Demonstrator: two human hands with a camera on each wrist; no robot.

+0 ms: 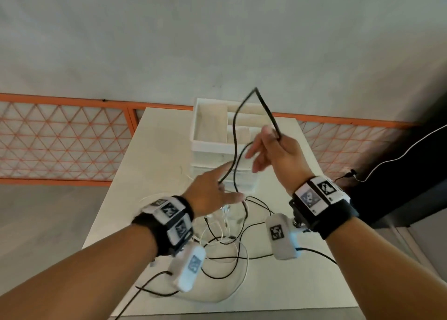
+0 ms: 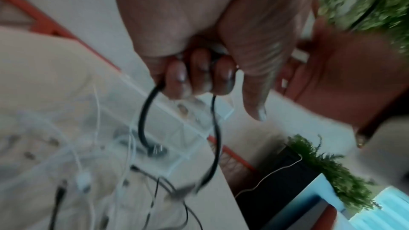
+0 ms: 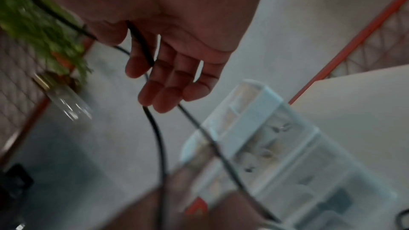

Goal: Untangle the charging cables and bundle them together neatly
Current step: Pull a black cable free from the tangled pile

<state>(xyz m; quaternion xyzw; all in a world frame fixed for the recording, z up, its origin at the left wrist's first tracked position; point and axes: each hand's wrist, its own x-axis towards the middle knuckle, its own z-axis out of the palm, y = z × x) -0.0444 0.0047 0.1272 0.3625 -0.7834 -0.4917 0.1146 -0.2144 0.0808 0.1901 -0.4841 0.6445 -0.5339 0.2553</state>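
Note:
A black charging cable arches high above the table between both hands. My right hand is raised and pinches one strand between the thumb and the side of the index finger; its other fingers are stretched out. Lower and nearer, my left hand grips the same black cable in three curled fingers, with the index finger pointing out. From that fist the cable hangs down into a tangle of white and black cables on the table. The cable drops from the right hand in two strands.
A white drawer organizer with an open top tray stands at the back of the beige table, right behind the hands. An orange mesh fence runs behind the table. A dark object with a white cord stands at the right.

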